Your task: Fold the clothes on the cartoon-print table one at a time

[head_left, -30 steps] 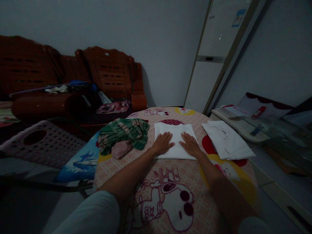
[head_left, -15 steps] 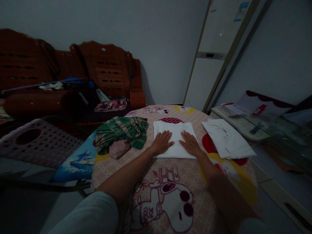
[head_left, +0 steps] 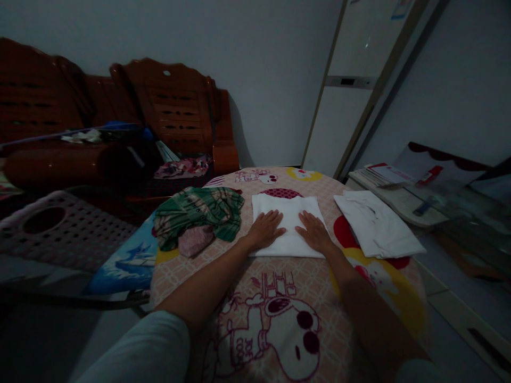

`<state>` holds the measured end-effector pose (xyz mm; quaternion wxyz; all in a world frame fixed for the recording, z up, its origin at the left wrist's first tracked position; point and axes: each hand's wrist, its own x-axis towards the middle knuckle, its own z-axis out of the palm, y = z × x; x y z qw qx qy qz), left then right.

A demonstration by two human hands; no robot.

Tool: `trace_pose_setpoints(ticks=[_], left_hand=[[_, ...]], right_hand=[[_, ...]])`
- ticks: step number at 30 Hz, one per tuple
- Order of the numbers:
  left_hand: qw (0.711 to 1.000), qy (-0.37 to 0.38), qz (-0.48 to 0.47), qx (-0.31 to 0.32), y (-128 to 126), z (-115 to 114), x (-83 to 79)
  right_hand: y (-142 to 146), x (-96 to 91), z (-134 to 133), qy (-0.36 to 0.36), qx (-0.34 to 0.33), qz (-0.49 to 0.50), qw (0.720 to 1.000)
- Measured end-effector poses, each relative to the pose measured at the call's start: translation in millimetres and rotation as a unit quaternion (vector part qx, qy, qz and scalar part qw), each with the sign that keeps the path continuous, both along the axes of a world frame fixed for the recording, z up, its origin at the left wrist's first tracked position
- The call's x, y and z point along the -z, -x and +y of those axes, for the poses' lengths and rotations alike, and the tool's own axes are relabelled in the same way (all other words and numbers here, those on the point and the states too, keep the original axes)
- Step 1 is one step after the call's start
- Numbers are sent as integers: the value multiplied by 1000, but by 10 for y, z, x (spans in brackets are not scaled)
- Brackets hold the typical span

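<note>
A folded white garment (head_left: 288,242) lies flat in a rough rectangle on the table. Its left part is under my left hand (head_left: 265,230), which rests palm down with the fingers stretched out. On its right part lies my right hand (head_left: 314,231), also flat with fingers apart. To the left sits a crumpled green plaid shirt (head_left: 203,210), with a pinkish cloth bundle (head_left: 195,240) at its near edge. A second folded white garment (head_left: 379,226) lies to the right, apart from my right hand.
A pink cartoon-patterned cloth (head_left: 247,287) covers the round table. Behind it on the left stands a wooden bench (head_left: 175,111) with clothes on it. A woven chair (head_left: 80,229) is at the left. Papers (head_left: 383,174) lie on a side surface at the right, near a tall white cabinet-like unit (head_left: 339,122).
The view has shifted slightly. Both hands stay flat on the white garment, and nothing on the table has visibly moved.
</note>
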<state>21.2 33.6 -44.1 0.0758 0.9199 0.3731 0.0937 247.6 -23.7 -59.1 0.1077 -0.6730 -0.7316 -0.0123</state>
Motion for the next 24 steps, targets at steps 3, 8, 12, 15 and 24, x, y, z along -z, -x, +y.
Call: trace_pose_setpoints(ticks=[3,8,12,15,24], left_hand=[[1000,1,7,4,3,-14,-23],[999,-11,-5,35,66,27,-50],[998,3,23,65,143,104,-30],[998,9,25,57,152,90,-67],[987,23,-2,161,-61,-327,-163]], right_hand=[[-3,13,3,-5,2,-2,1000],[-13,21,12,-29,4,2,1000],[-21,39,23,-22,15,-2,1000],[-29,57,25,-28,10,-2,1000],[-55,114,33,-49,-4,18,999]])
